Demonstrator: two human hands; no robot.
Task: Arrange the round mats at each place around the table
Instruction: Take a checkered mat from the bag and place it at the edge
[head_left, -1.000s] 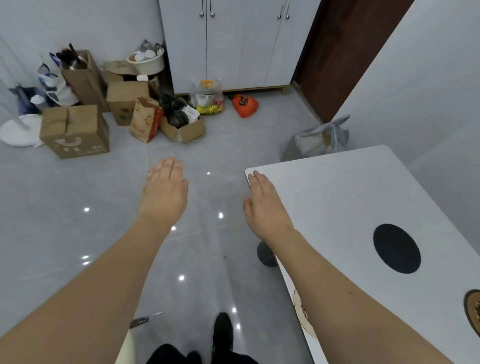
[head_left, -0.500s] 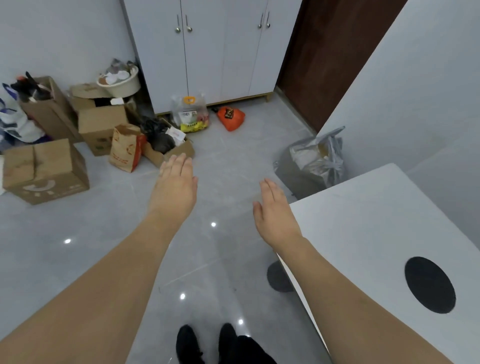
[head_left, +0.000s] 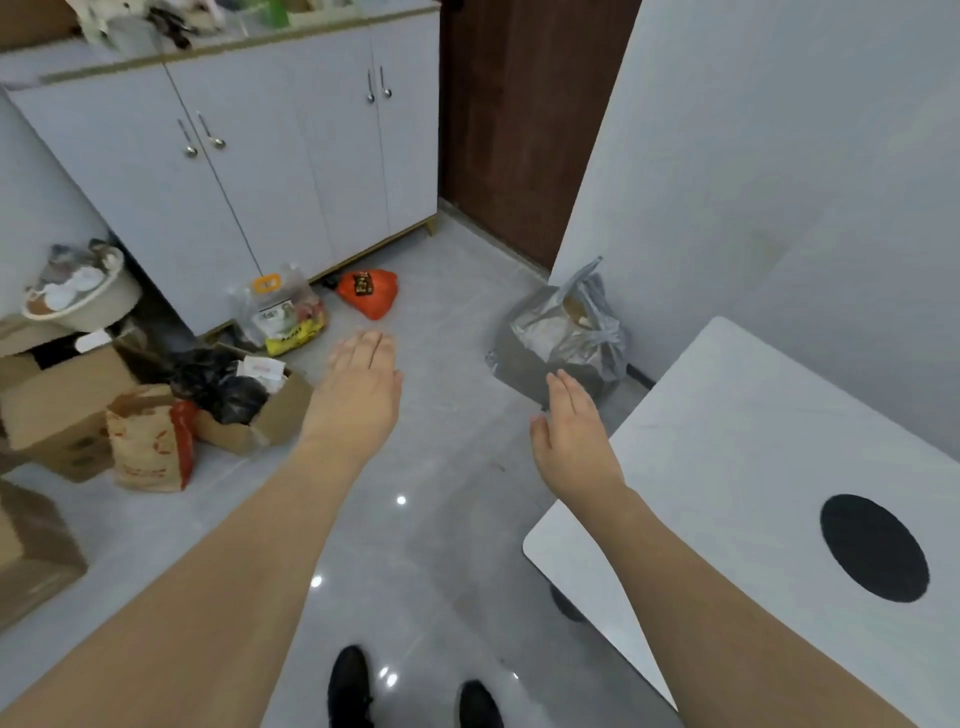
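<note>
One round black mat (head_left: 874, 547) lies flat on the white table (head_left: 727, 467) at the right edge of the head view. My right hand (head_left: 571, 431) hovers flat and empty, fingers apart, just left of the table's near-left edge, well clear of the mat. My left hand (head_left: 358, 395) is stretched out over the grey floor, palm down, fingers extended, holding nothing. Both forearms reach forward from the bottom of the frame.
A silver plastic bag (head_left: 566, 332) sits on the floor beyond the table's far corner. Cardboard boxes (head_left: 57, 410), a paper bag (head_left: 150, 441), food bags and an orange pouch (head_left: 370, 292) crowd the floor at left before white cabinets (head_left: 270, 156). A brown door (head_left: 524, 119) stands behind.
The view has tilted up and turned right, so the table and mat sit farther right and lower. Both hands stay open and empty, drifting forward over the floor. The second mat has left view.
</note>
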